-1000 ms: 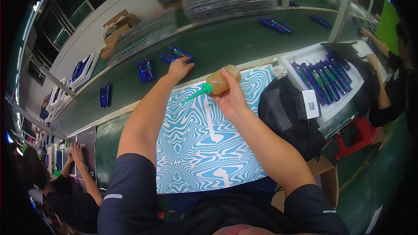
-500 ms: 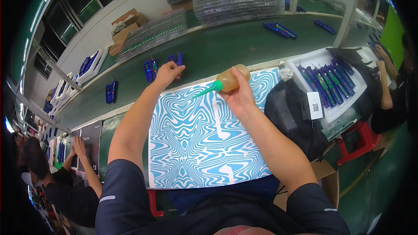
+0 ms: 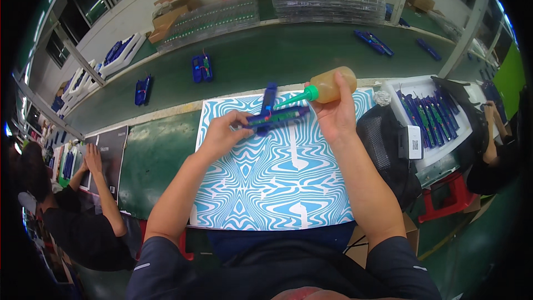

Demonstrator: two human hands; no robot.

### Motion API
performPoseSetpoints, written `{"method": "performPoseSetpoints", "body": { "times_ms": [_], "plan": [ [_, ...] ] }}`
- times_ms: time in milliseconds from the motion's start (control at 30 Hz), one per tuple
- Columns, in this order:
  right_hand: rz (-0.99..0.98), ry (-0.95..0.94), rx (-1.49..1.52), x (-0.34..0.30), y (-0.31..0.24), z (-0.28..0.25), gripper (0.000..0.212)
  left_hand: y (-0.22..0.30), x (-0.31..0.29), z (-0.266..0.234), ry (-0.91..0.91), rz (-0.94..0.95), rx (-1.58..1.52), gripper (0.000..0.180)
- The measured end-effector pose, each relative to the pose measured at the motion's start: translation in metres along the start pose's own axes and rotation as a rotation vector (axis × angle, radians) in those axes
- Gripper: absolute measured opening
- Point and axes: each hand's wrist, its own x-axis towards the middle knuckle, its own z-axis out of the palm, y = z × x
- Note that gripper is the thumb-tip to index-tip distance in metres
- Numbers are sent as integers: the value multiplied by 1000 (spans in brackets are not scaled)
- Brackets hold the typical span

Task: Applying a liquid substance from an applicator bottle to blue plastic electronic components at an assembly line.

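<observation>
My left hand [image 3: 226, 132] pinches the end of a blue plastic housing [image 3: 277, 117] with a green circuit board in it. A second blue part stands up from it, joined near a thin red wire. The housing is held above a blue-and-white wavy-patterned mat [image 3: 266, 189]. In my right hand [image 3: 337, 114] is a squeeze bottle [image 3: 336, 84] of amber liquid, fingers wrapped round its body. Tilted, its green nozzle points left and down, the thin tip close to the housing's board. Whether the tip touches the board I cannot tell.
Beyond the mat runs a green conveyor [image 3: 239, 58] carrying other blue housings [image 3: 202, 68]. To the right are a black mesh bag [image 3: 377, 139] and a white foam tray [image 3: 438, 153] holding several board-filled housings. A co-worker [image 3: 83, 228] sits at the left, another at the right edge.
My left hand has brought the blue housing from the conveyor back over the mat. The bottle has shifted to the right, its nozzle now by the housing. My view has moved slightly.
</observation>
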Motion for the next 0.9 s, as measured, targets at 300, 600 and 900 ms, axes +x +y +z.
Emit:
{"method": "performPoseSetpoints", "body": {
  "times_ms": [300, 600, 900],
  "plan": [
    [-83, -35, -307, -19, 21, 10, 60, -8, -26, 12, -5, 44, -130, 51],
    [-372, -158, -699, -34, 45, 12, 53, -13, -29, 6, -2, 108, -44, 62],
    [-388, -302, -833, -45, 60, 13, 50, -17, -30, 8, 37, 216, 16, 62]
  ]
}}
